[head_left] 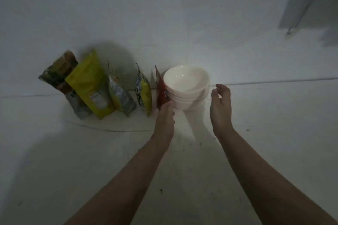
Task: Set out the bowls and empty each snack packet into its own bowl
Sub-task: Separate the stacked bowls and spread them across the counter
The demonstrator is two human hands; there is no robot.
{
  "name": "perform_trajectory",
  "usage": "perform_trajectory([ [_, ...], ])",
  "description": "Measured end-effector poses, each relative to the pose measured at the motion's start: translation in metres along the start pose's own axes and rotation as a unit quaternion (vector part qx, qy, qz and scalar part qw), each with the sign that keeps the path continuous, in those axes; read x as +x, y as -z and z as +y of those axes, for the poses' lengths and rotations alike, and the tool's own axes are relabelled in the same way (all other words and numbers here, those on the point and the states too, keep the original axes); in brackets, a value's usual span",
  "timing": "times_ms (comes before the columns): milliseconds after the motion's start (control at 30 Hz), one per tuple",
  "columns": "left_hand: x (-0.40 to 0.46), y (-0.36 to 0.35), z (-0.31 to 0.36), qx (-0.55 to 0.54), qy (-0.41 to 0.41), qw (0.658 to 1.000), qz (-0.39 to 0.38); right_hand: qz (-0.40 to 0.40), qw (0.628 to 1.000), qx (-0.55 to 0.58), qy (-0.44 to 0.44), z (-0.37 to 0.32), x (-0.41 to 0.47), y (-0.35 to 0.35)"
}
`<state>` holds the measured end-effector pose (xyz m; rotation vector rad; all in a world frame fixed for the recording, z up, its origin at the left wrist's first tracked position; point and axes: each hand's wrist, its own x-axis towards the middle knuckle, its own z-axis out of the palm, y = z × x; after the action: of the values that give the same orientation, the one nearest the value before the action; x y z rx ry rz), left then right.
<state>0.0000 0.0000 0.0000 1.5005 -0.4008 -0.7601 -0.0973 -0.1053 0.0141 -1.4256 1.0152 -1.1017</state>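
A stack of several white bowls stands on the white floor by the wall. To its left, several snack packets lean in a row: a dark brown one, a big yellow one, a silver-yellow one, a small yellow one and a red one right beside the bowls. My left hand reaches to the lower left side of the stack, fingers straight, touching or nearly touching it. Open and relaxed, my right hand hovers just right of the stack, apart from it.
The wall rises directly behind the packets and bowls. A grey panel with a thin rod stands at the far right. Dim white floor tiles with small dark specks stretch toward me.
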Motion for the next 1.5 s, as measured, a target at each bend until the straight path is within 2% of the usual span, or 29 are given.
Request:
perform_trajectory([
  [133, 0.021, -0.019, -0.013, -0.057, 0.044, 0.997, 0.010, -0.026, 0.996, 0.036, -0.080, 0.016, 0.033, -0.016],
  [233, 0.039, -0.029, -0.018, -0.066, 0.043, 0.997, 0.027, -0.035, 0.990, 0.066, -0.119, 0.027, 0.051, -0.025],
  [333, 0.059, -0.040, -0.028, -0.101, 0.018, 0.994, 0.044, -0.049, 0.987, 0.084, -0.131, 0.032, 0.063, -0.030],
  [533, 0.075, -0.051, -0.036, -0.088, 0.000, 0.993, 0.074, -0.104, 0.978, 0.089, -0.155, 0.029, 0.076, -0.031],
  [700, 0.051, -0.058, -0.029, -0.070, 0.004, 0.996, 0.058, -0.095, 0.979, 0.071, -0.164, 0.021, 0.070, -0.016],
  [867, -0.007, -0.054, -0.036, -0.028, 0.013, 0.999, 0.030, -0.074, 0.980, 0.063, -0.173, 0.016, 0.037, 0.027],
  [1000, -0.035, -0.032, -0.043, -0.006, 0.014, 0.999, 0.042, -0.080, 0.983, 0.038, -0.162, 0.013, -0.011, 0.062],
  [1200, -0.079, 0.008, -0.047, -0.056, -0.011, 0.996, 0.072, -0.168, 0.974, 0.001, -0.155, -0.002, -0.085, 0.064],
  [1500, -0.155, 0.115, -0.043, -0.100, 0.003, 0.980, 0.169, -0.284, 0.945, -0.031, -0.156, -0.020, -0.178, 0.005],
])
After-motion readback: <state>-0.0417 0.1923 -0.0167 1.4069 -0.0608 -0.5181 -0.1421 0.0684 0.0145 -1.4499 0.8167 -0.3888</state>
